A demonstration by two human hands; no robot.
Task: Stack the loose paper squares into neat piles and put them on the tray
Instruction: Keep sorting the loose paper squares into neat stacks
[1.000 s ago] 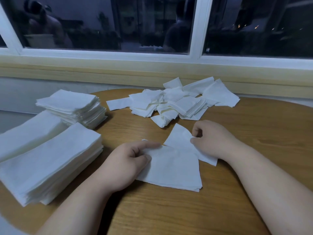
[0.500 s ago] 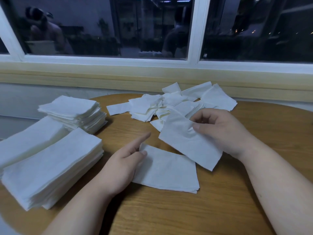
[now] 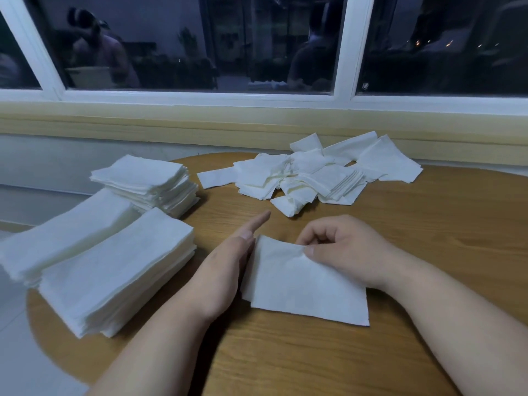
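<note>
Pile of paper squares [image 3: 303, 284] near middle of table [image 3: 414, 230]

The right hand [image 3: 348, 250] pinches the pile's far edge between thumb and curled fingers. The left hand [image 3: 225, 270], fingers straight and together, touches its left edge. Loose squares [image 3: 311, 172] lie heaped at the far side; three neat stacks [image 3: 114, 267] stand at left.

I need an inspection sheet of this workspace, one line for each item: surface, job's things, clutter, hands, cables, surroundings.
Surface: round wooden table, papers lie on it.
Job's things: loose heap of white paper squares at far centre; three neat white paper stacks at left; small white paper pile in front; no tray seen.
Clutter: nothing seen.
Hands: left hand flat, straight fingers against the small pile's left edge; right hand pinches that pile's far edge.
Cables: nothing seen.
Surroundings: white-framed window, dark outside.
</note>
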